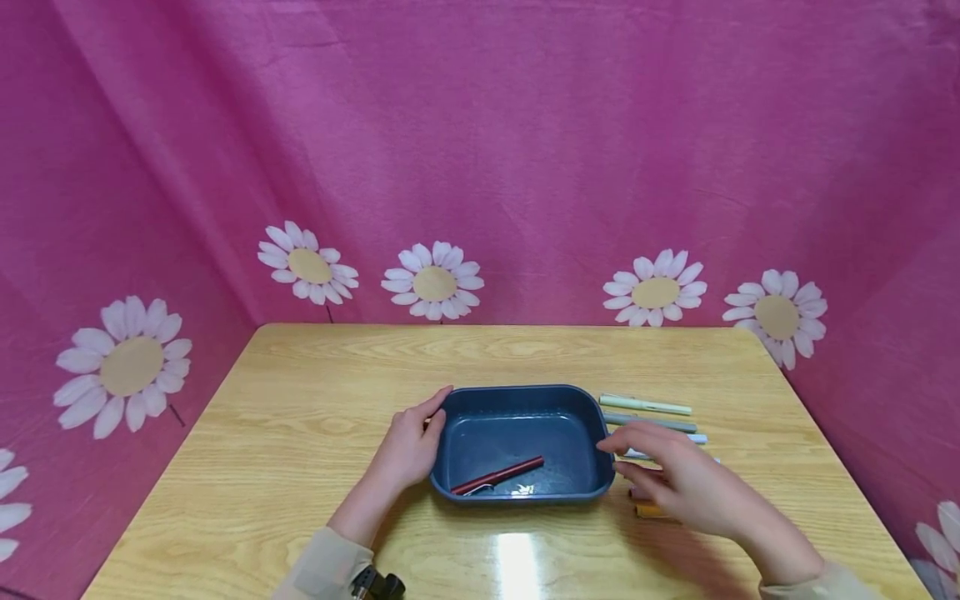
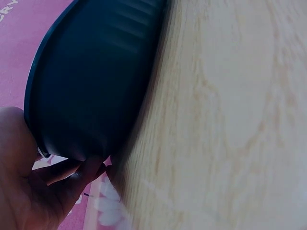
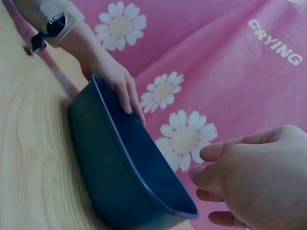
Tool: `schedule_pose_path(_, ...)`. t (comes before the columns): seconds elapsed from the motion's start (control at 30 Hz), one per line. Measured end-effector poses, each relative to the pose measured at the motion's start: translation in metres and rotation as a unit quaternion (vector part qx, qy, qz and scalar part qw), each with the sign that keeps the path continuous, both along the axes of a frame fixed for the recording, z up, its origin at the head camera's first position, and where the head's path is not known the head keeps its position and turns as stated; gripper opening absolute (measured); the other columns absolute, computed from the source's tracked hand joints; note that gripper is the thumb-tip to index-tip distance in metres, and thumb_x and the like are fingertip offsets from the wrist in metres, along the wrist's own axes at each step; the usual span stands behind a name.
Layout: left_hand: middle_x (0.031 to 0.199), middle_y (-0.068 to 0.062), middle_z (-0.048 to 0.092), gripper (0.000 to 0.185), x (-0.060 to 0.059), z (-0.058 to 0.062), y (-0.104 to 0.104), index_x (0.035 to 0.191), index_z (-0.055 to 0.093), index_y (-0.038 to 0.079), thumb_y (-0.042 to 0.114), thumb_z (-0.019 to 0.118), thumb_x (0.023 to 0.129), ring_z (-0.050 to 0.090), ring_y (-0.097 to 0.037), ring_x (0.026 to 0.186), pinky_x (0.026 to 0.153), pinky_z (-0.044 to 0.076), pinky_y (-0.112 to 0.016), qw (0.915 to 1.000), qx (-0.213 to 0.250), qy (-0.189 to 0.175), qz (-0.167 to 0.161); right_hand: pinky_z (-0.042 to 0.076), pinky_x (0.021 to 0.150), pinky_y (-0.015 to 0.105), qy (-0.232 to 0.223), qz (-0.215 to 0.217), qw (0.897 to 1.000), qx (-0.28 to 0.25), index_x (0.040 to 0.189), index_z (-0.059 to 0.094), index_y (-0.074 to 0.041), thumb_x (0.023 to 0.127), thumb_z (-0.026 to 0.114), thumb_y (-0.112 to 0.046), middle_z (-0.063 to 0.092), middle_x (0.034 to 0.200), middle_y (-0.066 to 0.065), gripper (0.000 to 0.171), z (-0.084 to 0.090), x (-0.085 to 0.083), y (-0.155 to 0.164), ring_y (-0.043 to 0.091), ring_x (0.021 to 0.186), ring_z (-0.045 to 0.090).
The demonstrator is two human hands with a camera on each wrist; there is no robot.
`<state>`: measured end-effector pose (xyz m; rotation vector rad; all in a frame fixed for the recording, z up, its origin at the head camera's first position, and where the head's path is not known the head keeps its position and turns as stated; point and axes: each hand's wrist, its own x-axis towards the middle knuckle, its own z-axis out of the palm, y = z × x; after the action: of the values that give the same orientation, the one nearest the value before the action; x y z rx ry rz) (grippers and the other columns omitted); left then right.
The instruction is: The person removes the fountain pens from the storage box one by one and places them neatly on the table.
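1. The left hand [image 1: 408,450] rests against the left wall of a dark blue tray [image 1: 577,403] on the wooden desk [image 1: 300,400]. Its fingers [image 1: 435,407] lie nearly straight along the rim, steadying it rather than gripping; the left wrist view shows fingertips tucked at the tray's lower edge.

2. One red pen [image 1: 497,476] lies aslant on the tray floor, between the two hands and nearer the front wall.

3. The right hand [image 1: 682,479] hovers just past the tray's right wall, over a row of pens [image 1: 648,414] lying side by side on the desk. Its fingers [image 1: 626,440] are loosely spread and slightly bent, holding nothing that shows; an orange pen [image 1: 651,511] peeks out under the palm.

4. Judged from this, the step in hand is picking the next pen from the row, with one already in the tray.

5. The next move likely calls for the right fingers to drop onto a single pen, pinch it along its barrel without rolling its neighbours, lift it over the tray's wall and set it down, while the left hand holds the tray in place.
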<state>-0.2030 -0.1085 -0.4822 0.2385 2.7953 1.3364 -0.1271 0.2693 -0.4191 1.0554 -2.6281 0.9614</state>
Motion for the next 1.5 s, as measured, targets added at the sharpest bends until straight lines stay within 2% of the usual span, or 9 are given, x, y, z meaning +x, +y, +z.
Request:
schedule_pose_path(0.23,0.155,-0.014,0.055,0.046,-0.001,0.003,0.000,0.159,0.051,0.022,0.024,0.049,0.114,0.052,-0.034,0.141,0.114,0.043,-0.056,1.0000,0.003,0.001,-0.001,0.060,0.093,0.039,-0.028,0.017,0.999,0.015,0.126,0.073,-0.021,0.094,0.076,0.003,0.069,0.121,-0.013,0.040,0.002,-0.017,-0.022,0.013,0.110,0.068)
schedule_pose_path(0.43,0.155,-0.015,0.055,0.046,-0.002,0.003,0.000,0.160,0.051,0.022,0.024,0.049,0.114,0.052,-0.035,0.142,0.114,0.043,-0.057,1.0000,-0.003,0.001,0.001,0.060,0.094,0.043,-0.094,0.038,0.994,0.038,0.129,0.072,-0.020,0.100,0.073,-0.006,0.068,0.121,-0.013,0.032,-0.001,-0.033,-0.048,0.009,0.110,0.065)
schedule_pose_path(0.57,0.154,-0.015,0.056,0.046,-0.002,0.003,-0.001,0.159,0.052,0.022,0.023,0.049,0.114,0.053,-0.035,0.141,0.114,0.043,-0.057,1.0000,-0.005,0.006,0.000,0.059,0.094,0.045,-0.124,0.068,0.988,0.054,0.129,0.072,-0.016,0.101,0.072,-0.007,0.069,0.120,-0.008,0.029,-0.007,-0.044,-0.066,0.015,0.109,0.066)
schedule_pose_path(0.67,0.153,-0.015,0.056,0.046,-0.002,0.002,-0.002,0.159,0.052,0.021,0.023,0.049,0.114,0.053,-0.035,0.140,0.114,0.043,-0.058,1.0000,-0.004,0.008,-0.001,0.058,0.096,0.046,-0.130,0.092,0.985,0.069,0.127,0.072,-0.010,0.101,0.072,-0.006,0.070,0.120,0.000,0.026,-0.013,-0.053,-0.078,0.021,0.110,0.067)
schedule_pose_path(0.77,0.154,-0.015,0.056,0.045,-0.001,0.003,-0.002,0.159,0.052,0.021,0.022,0.049,0.114,0.053,-0.035,0.140,0.114,0.043,-0.058,1.0000,-0.003,0.006,-0.002,0.057,0.098,0.044,-0.118,0.102,0.982,0.102,0.126,0.073,-0.006,0.100,0.073,-0.005,0.070,0.120,0.004,0.026,-0.020,-0.060,-0.090,0.020,0.112,0.066)
schedule_pose_path(0.9,0.153,-0.015,0.056,0.045,-0.001,0.003,-0.001,0.159,0.053,0.020,0.022,0.049,0.114,0.054,-0.035,0.140,0.114,0.043,-0.057,0.9999,-0.003,0.009,-0.004,0.055,0.099,0.040,-0.104,0.098,0.977,0.158,0.124,0.074,-0.006,0.099,0.075,-0.007,0.070,0.119,0.001,0.026,-0.027,-0.068,-0.103,0.015,0.112,0.064)
schedule_pose_path(1.0,0.154,-0.015,0.056,0.045,-0.001,0.003,0.000,0.159,0.052,0.020,0.022,0.049,0.114,0.053,-0.034,0.140,0.114,0.043,-0.056,0.9999,-0.002,0.009,-0.005,0.056,0.098,0.037,-0.122,0.095,0.972,0.178,0.124,0.075,-0.008,0.098,0.076,-0.008,0.069,0.118,0.000,0.026,-0.031,-0.073,-0.112,0.013,0.109,0.063)
schedule_pose_path(1.13,0.154,-0.015,0.055,0.045,-0.001,0.002,0.000,0.159,0.052,0.021,0.022,0.049,0.114,0.053,-0.034,0.141,0.115,0.042,-0.056,0.9999,0.001,0.008,-0.007,0.057,0.094,0.034,-0.147,0.102,0.968,0.175,0.122,0.076,-0.009,0.097,0.077,-0.006,0.069,0.114,-0.001,0.025,-0.035,-0.077,-0.121,0.012,0.102,0.063)
schedule_pose_path(1.5,0.154,-0.015,0.055,0.045,-0.001,0.001,0.001,0.159,0.052,0.020,0.022,0.050,0.113,0.053,-0.033,0.141,0.115,0.042,-0.055,0.9999,0.002,0.005,-0.008,0.056,0.083,0.026,-0.171,0.124,0.968,0.133,0.121,0.075,-0.009,0.097,0.073,0.003,0.069,0.106,-0.003,0.027,-0.045,-0.079,-0.128,0.006,0.092,0.063)
